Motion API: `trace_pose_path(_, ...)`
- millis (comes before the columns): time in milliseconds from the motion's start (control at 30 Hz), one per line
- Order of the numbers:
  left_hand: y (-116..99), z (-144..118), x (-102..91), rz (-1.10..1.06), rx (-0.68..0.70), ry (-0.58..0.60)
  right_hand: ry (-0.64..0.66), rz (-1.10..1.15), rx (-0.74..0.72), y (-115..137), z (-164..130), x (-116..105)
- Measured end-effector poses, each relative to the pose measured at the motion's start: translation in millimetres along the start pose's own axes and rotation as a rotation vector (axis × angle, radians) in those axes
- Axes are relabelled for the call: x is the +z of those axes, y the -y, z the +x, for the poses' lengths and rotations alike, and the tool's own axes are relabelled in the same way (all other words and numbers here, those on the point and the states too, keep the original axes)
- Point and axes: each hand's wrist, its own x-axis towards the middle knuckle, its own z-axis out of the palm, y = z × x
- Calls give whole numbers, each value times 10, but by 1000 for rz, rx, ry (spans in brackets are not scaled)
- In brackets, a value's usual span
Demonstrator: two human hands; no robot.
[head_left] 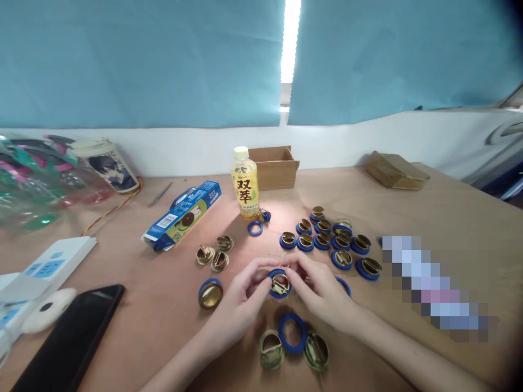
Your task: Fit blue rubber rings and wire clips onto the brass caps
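In the middle of the table, my left hand (249,294) and my right hand (321,291) pinch a round brass fitting (280,283) from both sides. A blue ring surrounds the fitting, and its open side with a crossbar faces me. Below my hands lie a loose blue ring (292,333) and two bare brass fittings (272,351), one on either side of it. Left of my left hand rests a brass piece with a blue ring (211,295). Another blue ring (344,286) is partly hidden behind my right hand.
Several blue-ringed fittings (322,241) sit at right; several bare ones (220,261) at left. Behind stand a yellow drink bottle (245,188) and an open cardboard box (275,173). A blue carton (183,215), a black phone (71,340) and spray bottles (36,179) occupy the left.
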Motion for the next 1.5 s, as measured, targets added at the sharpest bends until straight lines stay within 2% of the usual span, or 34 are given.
trace_pose_path(233,61,-27,-3,-38,-40,19,63,-18,-66,-17,14,-51)
trace_pose_path(800,-21,-16,-16,-14,-94,13,15,-26,-61,-39,34,-27)
trace_pose_path(1200,-9,1,-37,57,-74,7,7,-72,-58,-80,14,22)
trace_pose_path(1500,-23,3,-23,73,-33,-47,55,13,-69,-47,21,-24)
